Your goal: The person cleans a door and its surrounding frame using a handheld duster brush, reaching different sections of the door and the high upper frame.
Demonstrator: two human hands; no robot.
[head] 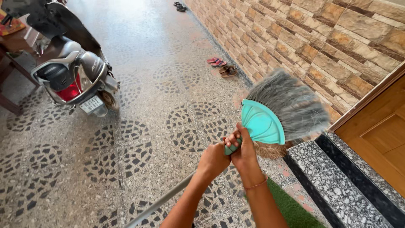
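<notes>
Both my hands grip the neck of a broom just below its teal plastic head (pixel 261 122). My left hand (pixel 213 159) wraps the neck from the left. Touching it, my right hand (pixel 241 148), with a thin thread band at the wrist, holds the teal collar. Grey bristles (pixel 289 99) fan up and to the right, in front of the brick wall. The broom's metal pole (pixel 160 203) runs down to the lower left, under my left arm. A brownish fibrous clump (pixel 270 150) shows under the head; what it is I cannot tell.
A parked scooter (pixel 76 76) stands at the left by a wooden table (pixel 10 46). Sandals (pixel 223 66) lie along the stone-brick wall (pixel 320 38), more footwear (pixel 180 6) farther off. A speckled granite step (pixel 337 185), wooden door (pixel 379 135) and green mat (pixel 293 213) are at right.
</notes>
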